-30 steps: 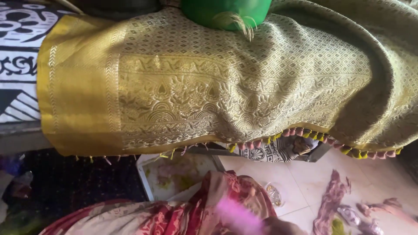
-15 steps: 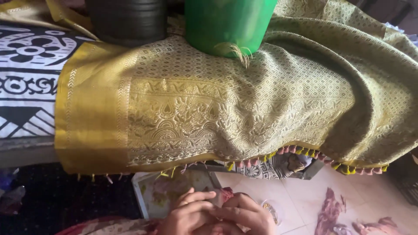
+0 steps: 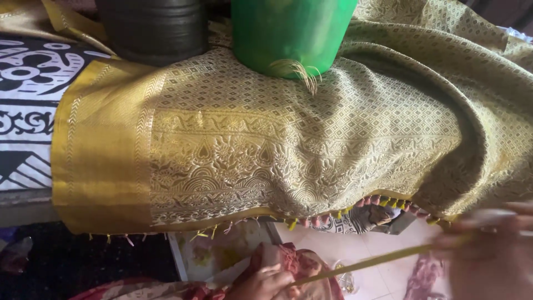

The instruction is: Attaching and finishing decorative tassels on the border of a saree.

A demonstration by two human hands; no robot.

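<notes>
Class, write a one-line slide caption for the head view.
Two hands, left and blurred right, stretch a yellow thread below a tasselled gold brocade cloth.

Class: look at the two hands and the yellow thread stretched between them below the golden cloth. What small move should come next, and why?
Probably bring the right hand back toward the cloth's tasselled edge. The yellow thread is stretched taut from the left hand, and the right hand is blurred, far out to the side.

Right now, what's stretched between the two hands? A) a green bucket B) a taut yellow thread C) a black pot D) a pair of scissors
B: a taut yellow thread runs from the left hand low in the frame up to the blurred right hand, below the tasselled edge of the gold brocade cloth.
</notes>
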